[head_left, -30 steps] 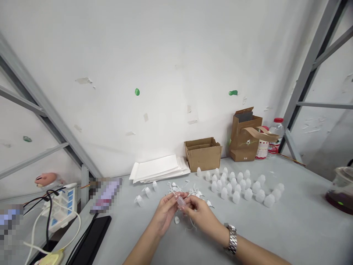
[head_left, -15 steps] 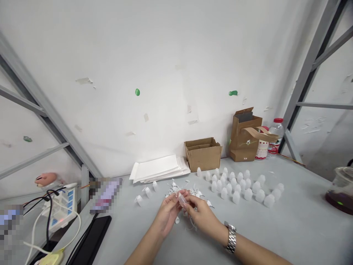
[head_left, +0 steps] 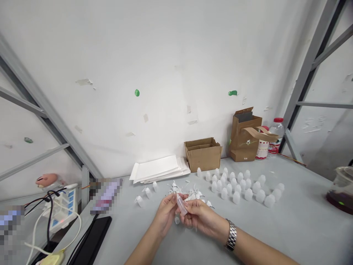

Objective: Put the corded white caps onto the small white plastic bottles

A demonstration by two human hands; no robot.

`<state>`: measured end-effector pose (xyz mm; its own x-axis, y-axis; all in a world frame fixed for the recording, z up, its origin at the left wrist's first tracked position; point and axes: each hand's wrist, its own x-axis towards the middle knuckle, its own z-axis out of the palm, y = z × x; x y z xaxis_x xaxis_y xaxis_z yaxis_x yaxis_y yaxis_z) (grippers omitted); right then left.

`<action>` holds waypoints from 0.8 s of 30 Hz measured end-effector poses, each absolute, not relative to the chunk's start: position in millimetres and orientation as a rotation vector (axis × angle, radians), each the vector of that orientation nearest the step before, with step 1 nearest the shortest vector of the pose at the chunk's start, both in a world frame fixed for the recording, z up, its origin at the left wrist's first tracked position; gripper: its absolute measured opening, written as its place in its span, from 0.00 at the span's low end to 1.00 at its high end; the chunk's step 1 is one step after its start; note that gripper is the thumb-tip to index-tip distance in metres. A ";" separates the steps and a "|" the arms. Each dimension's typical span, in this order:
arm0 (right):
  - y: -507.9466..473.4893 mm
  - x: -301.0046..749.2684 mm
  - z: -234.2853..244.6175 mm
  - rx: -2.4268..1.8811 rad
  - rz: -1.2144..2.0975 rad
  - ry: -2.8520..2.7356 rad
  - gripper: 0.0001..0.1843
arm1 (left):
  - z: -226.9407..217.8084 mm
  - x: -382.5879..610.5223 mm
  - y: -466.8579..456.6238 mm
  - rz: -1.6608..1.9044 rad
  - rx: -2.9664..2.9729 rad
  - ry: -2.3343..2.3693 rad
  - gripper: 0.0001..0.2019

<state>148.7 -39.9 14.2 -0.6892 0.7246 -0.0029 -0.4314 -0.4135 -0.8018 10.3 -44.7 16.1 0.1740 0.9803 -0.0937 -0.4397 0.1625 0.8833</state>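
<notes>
A small translucent plastic bottle (head_left: 181, 205) is held between both hands just above the grey table (head_left: 289, 228). My left hand (head_left: 166, 215) pinches its upper end with fingertips. My right hand (head_left: 199, 217), with a metal watch on the wrist, curls its fingers around the lower end. Just behind the hands lies a heap of small white caps and plastic strips (head_left: 187, 191). One loose white cap (head_left: 177, 220) lies under the hands. To the right stand several finished white bottles (head_left: 242, 186) in rows.
A small open cardboard box (head_left: 203, 152) and a stack of white envelopes (head_left: 158, 169) sit by the wall. A brown paper bag (head_left: 245, 138) and a red-capped bottle (head_left: 275, 136) stand behind. A power strip with cables (head_left: 59, 208) is at left, a glass pot (head_left: 342, 189) at right.
Both hands have shifted slightly toward me and lower. The bottle is now tilted more steeply, and my right fingers have wrapped further round its lower end.
</notes>
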 end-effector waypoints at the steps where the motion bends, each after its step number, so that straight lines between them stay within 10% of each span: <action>1: -38.8 149.1 14.8 -0.518 2.062 -1.108 0.17 | 16.4 9.9 -43.9 1.230 0.841 0.862 0.14; 24: -37.4 143.6 5.9 -0.624 1.845 -1.194 0.22 | 24.2 14.4 -48.0 1.189 0.808 0.760 0.13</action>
